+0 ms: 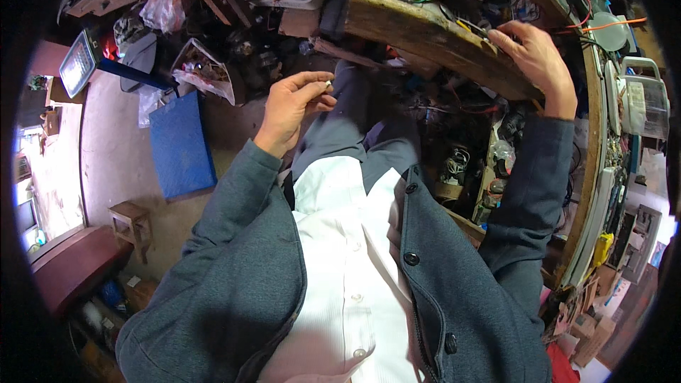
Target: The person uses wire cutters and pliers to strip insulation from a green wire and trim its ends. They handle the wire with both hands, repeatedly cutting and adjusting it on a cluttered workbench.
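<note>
My left hand (294, 108) is raised over my lap, its thumb and fingers pinched on a tiny pale part (328, 84). My right hand (537, 62) reaches forward onto a worn wooden workbench edge (418, 32), its fingertips among small tools and wires near a yellow-handled tool (464, 26). What, if anything, the right fingers grip is too small to tell. Both arms wear grey jacket sleeves over a white shirt.
Under the bench lies a dark clutter of parts, wires and plastic bags (206, 71). A blue flat panel (181, 145) lies on the floor at left, beside a small wooden stool (131, 221). A white plastic container (642, 103) stands at right.
</note>
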The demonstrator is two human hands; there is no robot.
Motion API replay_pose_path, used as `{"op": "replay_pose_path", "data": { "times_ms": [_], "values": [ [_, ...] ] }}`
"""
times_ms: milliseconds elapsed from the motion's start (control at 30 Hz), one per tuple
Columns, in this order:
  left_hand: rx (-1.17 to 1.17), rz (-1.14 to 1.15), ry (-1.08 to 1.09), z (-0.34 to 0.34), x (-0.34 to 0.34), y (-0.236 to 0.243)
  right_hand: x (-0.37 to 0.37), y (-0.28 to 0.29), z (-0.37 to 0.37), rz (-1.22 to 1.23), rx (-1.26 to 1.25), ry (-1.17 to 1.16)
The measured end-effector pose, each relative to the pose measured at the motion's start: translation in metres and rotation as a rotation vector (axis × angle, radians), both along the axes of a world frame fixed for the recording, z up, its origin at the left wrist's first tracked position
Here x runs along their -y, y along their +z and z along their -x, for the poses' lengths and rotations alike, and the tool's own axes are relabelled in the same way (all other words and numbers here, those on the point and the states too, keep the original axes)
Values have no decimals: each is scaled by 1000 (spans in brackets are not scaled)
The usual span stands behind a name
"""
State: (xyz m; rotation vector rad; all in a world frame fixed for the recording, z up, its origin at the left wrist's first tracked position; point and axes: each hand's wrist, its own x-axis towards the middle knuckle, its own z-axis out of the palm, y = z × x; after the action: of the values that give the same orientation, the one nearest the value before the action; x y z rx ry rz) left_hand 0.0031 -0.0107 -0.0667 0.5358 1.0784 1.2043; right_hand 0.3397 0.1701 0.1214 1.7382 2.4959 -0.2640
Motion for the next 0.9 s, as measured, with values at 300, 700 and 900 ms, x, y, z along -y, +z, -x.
{"op": "replay_pose_path", "data": {
  "times_ms": [300,700,900],
  "values": [
    [142,10,3,5,7,19,123,-176,113,73,-297,258],
    [474,63,-53,7,7,22,151,-259,123,-3,-491,137],
    [525,70,-64,8,7,28,139,-224,119,-12,-516,141]
  ]
}}
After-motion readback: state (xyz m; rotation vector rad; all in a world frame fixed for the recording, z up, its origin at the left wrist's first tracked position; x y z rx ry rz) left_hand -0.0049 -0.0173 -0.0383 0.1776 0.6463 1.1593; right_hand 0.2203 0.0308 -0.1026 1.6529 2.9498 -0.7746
